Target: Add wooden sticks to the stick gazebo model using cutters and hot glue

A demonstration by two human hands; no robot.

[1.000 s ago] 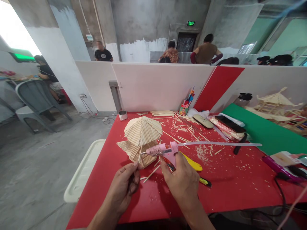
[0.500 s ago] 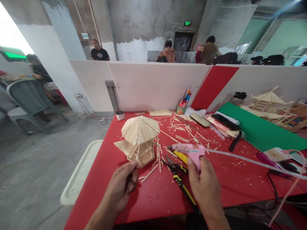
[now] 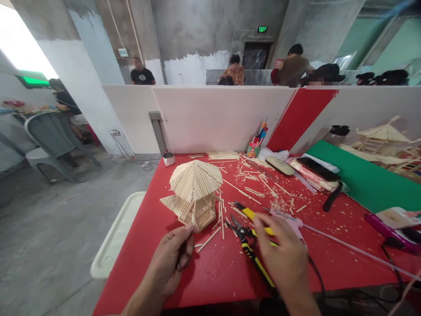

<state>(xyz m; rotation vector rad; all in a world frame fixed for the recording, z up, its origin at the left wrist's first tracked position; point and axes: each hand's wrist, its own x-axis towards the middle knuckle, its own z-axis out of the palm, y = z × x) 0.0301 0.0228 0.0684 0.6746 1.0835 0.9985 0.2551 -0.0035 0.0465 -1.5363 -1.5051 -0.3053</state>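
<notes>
Pavilion (image 3: 194,186), one, seems pinched by left hand (image 3: 176,248), one glue gun (image 3: 292,220) apart.

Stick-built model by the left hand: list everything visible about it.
The stick-built model looks like a small pavilion made of thin, pale, wood-like sticks. Its pointed, many-sided roof has sticks laid side by side, with ridges meeting at the top. Below are an openwork frame and a base; a slatted panel juts out to picture-left. It stands upright on the red tabletop. The left hand pinches a pale piece at its near side; whether that piece is joined to it is unclear.
</notes>
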